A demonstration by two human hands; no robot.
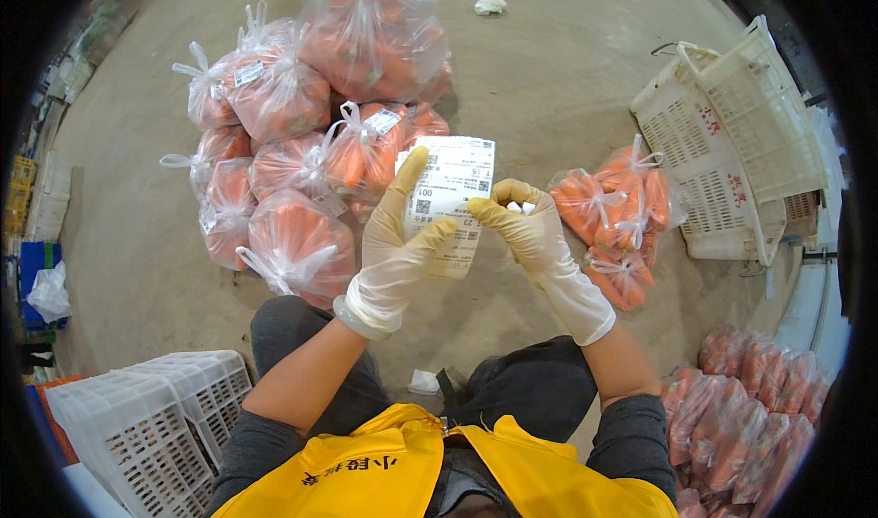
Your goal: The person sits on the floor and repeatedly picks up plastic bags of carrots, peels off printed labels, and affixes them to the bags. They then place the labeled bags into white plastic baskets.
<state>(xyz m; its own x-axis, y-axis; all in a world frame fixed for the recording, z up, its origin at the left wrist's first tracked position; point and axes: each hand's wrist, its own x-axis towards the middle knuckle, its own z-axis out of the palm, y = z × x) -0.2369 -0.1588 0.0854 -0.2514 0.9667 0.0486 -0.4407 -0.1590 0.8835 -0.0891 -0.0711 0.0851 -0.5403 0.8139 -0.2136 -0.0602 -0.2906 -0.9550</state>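
Both of my hands wear thin pale gloves and meet in front of me at a strip of printed white labels [449, 175]. My left hand [394, 230] grips the strip along its left side, thumb across the front. At the right edge, my right hand [531, 237] pinches the strip between thumb and index finger. Small white bits of paper [521, 208] show between the right hand's curled fingers. Beyond my left hand lies a pile of knotted clear bags of carrots [302, 233], several bearing labels. A smaller group of bagged carrots [610, 209] rests past my right hand.
White plastic crates [706, 154] lean at the right. More white crates [154, 408] stand by my left side. Long bags of carrots [737, 422] are stacked at lower right. Crumpled white scraps lie on the concrete floor [542, 100], one far ahead [490, 6], one between my knees [424, 382].
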